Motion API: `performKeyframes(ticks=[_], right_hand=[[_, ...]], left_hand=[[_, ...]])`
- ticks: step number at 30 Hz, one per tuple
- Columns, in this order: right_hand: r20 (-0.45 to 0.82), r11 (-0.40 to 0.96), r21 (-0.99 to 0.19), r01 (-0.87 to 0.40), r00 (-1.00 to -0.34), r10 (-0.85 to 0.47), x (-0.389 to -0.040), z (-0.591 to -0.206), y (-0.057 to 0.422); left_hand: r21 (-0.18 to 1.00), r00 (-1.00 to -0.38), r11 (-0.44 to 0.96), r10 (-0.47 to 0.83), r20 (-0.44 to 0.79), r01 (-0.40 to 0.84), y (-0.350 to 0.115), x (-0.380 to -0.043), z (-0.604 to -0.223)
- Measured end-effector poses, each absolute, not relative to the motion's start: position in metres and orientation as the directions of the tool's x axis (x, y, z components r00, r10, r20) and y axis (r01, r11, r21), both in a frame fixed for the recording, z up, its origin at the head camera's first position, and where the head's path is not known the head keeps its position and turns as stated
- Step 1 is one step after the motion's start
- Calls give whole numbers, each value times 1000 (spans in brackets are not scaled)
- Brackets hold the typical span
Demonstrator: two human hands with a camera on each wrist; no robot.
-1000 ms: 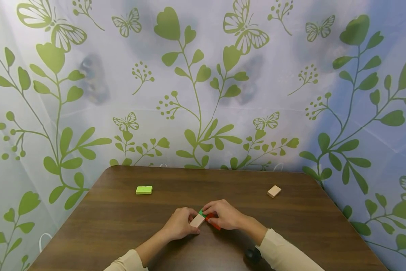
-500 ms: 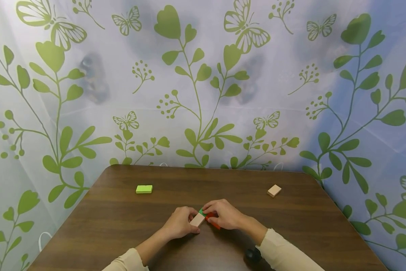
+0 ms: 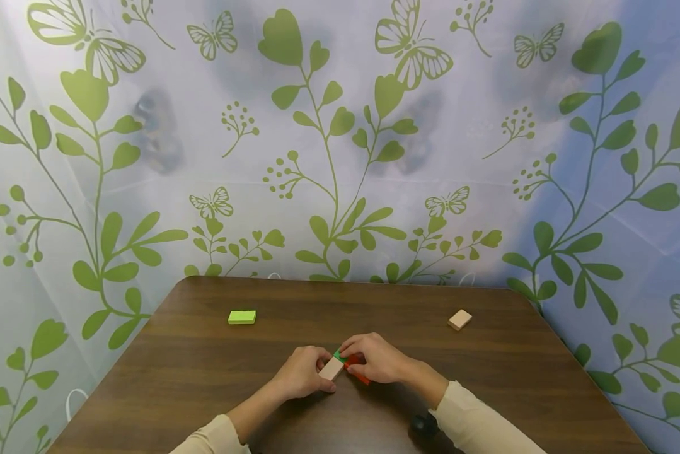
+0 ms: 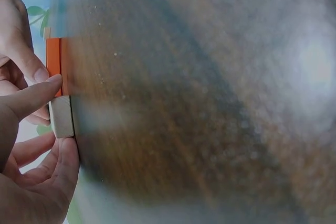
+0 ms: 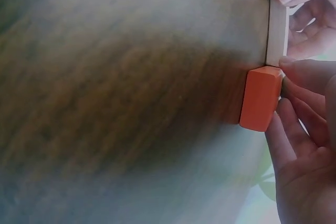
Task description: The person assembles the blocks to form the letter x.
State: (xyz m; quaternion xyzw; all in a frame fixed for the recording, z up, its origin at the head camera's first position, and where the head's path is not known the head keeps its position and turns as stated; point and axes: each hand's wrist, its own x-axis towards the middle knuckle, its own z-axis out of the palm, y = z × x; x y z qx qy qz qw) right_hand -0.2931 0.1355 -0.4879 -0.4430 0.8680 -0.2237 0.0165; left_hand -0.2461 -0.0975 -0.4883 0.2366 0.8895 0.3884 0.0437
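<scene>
My left hand [image 3: 301, 373] pinches a plain wooden block [image 3: 331, 369] between thumb and fingers near the middle of the table. A red block [image 3: 362, 379] lies at an angle to it, held by my right hand [image 3: 378, 358], which covers much of it. Behind the two, a green block [image 3: 338, 356] shows partly under my right fingertips. Seen from the left wrist, the plain block's end [image 4: 64, 116] meets the side of the red block [image 4: 53, 59]. From the right wrist, the red block's end [image 5: 261, 99] sits against the plain block [image 5: 276, 35], both flat on the tabletop.
On the brown wooden table [image 3: 192, 378], a lime green block [image 3: 241, 318] lies at the back left and another plain wooden block [image 3: 459, 320] at the back right. A dark rounded object [image 3: 423, 425] is beside my right forearm. A leaf-patterned curtain [image 3: 340, 157] hangs behind the table.
</scene>
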Motion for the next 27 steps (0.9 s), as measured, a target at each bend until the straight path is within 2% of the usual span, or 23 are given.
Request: performKeyframes(ticks=[13, 27], right_hand=[[148, 519, -414, -748, -618, -772, -295, -487, 138], [197, 478, -439, -761, -601, -775, -293, -483, 139]], left_hand=[[712, -881, 580, 460, 115, 396, -98, -249, -490], [685, -879, 592, 452, 154, 424, -99, -249, -489]])
